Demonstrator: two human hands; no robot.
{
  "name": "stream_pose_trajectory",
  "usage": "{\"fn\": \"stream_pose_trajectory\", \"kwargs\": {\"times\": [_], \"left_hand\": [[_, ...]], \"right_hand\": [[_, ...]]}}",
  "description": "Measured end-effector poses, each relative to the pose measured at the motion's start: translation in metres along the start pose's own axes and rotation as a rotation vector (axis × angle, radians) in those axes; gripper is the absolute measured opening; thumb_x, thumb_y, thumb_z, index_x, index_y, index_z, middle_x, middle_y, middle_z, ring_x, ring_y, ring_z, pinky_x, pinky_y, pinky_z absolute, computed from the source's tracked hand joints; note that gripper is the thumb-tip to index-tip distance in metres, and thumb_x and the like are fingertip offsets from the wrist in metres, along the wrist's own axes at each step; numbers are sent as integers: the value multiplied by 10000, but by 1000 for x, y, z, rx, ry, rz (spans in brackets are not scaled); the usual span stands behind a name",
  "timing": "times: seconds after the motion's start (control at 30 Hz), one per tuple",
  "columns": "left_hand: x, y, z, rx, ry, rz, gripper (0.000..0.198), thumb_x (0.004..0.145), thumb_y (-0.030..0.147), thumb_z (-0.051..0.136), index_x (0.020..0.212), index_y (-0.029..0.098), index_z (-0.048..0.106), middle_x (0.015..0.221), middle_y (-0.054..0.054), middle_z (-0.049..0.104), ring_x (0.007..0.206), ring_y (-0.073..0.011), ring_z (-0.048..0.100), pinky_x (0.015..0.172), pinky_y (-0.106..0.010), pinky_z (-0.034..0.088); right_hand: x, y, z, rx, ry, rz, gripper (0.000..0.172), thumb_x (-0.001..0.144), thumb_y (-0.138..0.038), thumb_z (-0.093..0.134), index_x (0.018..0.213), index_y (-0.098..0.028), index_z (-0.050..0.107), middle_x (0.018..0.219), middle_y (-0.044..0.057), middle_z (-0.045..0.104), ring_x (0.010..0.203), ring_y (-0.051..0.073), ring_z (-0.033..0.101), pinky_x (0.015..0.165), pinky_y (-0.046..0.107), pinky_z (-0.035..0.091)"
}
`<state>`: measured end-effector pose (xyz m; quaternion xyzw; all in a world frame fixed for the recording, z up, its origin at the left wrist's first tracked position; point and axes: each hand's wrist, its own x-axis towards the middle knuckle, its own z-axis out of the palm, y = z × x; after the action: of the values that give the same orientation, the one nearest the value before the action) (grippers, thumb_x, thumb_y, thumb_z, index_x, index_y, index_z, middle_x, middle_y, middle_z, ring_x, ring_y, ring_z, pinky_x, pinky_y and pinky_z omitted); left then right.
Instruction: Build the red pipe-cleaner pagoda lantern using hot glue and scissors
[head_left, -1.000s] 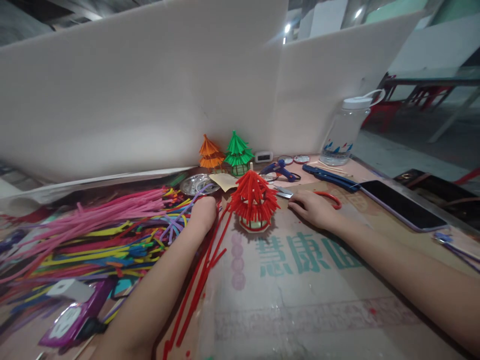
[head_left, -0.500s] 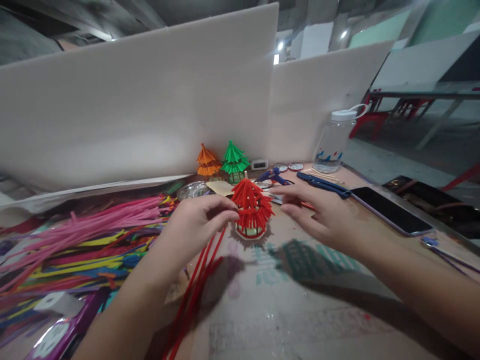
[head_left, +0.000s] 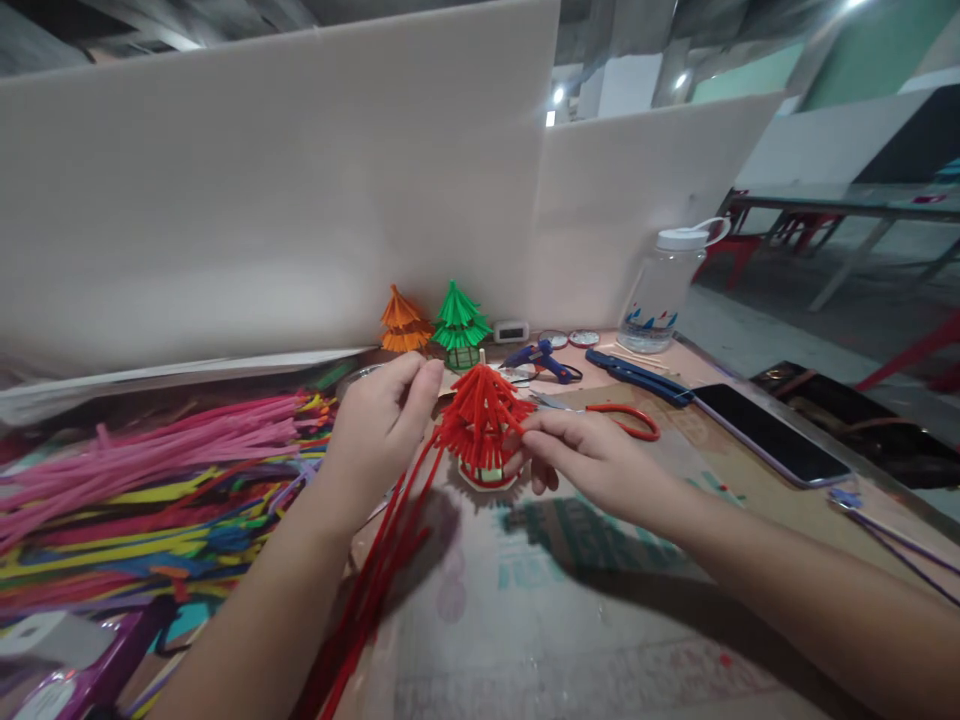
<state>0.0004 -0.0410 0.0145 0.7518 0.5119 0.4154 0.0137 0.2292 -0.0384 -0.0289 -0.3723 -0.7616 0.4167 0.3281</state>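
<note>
"Touching what?"

"My bare right hand (head_left: 574, 455) has fingertips at the right edge of the small tiered red fuzzy-stem model (head_left: 484, 415), probably to steady it. Pinch or mere touch, can't tell."

"Model's where?"

"Upright on the pale printed sheet (head_left: 487, 630), between my hands, likely so both reach it."

"Left?"

"My bare left hand (head_left: 386, 420) is raised just left of it, fingers curled; contents hidden, can't tell if gripping."

"Nearby?"

"Long loose red fuzzy stems (head_left: 386, 560) lie beside my left forearm, presumably for easy access. Orange-red-handled metal scissors (head_left: 607, 408) sit just beyond my right hand, probably for the same reason."
</note>
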Motion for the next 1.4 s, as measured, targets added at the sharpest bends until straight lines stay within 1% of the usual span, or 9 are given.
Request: {"fn": "stream_pose_trajectory", "kwargs": {"times": [0.1,0.17,0.43,0.53,0.67,0.83,0.97,1.23,1.4], "left_hand": [[5,-13,4,-30,-26,5,354,988,364,464,708,194,598,671,0,618,633,-139,562,620,-240,431],[7,-18,5,-81,-46,6,316,977,373,502,810,185,693,797,-16,712,744,-155,637,716,-241,483],[7,-30,31,-436,35,-196,195,862,329,688,973,179,743,932,-32,780,828,-177,719,785,-272,579],[7,-34,44,-505,21,-119,297,947,322,596,1192,174,678,1089,-75,772,1009,-198,723,915,-315,569],[7,-34,48,-425,-108,41,418,1012,381,506,1369,184,592,1416,-112,633,1328,-218,570,1144,-367,422],[6,-27,43,-352,-79,113,261,982,320,559,1127,165,712,1197,-93,720,1142,-201,648,1039,-324,474],[6,-25,38,-313,-40,151,169,943,292,618,1025,177,711,1065,-66,725,1037,-195,657,962,-323,490],[8,-29,31,-294,-61,143,159,951,288,612,1039,191,701,1079,-62,698,1050,-199,648,967,-342,490],[5,-25,25,-196,-140,165,229,939,318,629,1129,196,662,1143,-66,665,1112,-211,624,990,-356,479]], "right_hand": [[5,4,6,316,-16,113,315,912,-519,592,861,-209,565,756,25,713,576,137,633,550,271,491],[6,5,9,400,-16,168,341,872,-534,648,840,-209,548,774,33,734,548,122,629,522,253,482],[9,11,14,277,8,194,333,893,-487,630,730,-198,605,653,8,682,508,113,586,495,238,445],[10,12,17,244,-18,195,313,928,-451,578,744,-200,608,656,0,672,490,113,568,484,239,431],[9,11,22,157,-29,190,306,953,-374,543,712,-194,602,656,0,673,469,101,539,469,228,409],[6,6,31,256,-36,307,245,955,-329,523,787,-182,625,583,-22,646,396,76,486,410,193,356],[3,3,36,427,-81,385,255,949,-350,512,836,-163,642,520,-31,629,342,62,448,380,173,323],[5,18,42,527,-76,371,246,965,-340,519,868,-149,642,511,-34,634,339,57,482,364,156,342],[8,13,42,502,-49,348,221,988,-330,523,914,-156,637,518,-48,636,341,62,491,363,160,364]]}}
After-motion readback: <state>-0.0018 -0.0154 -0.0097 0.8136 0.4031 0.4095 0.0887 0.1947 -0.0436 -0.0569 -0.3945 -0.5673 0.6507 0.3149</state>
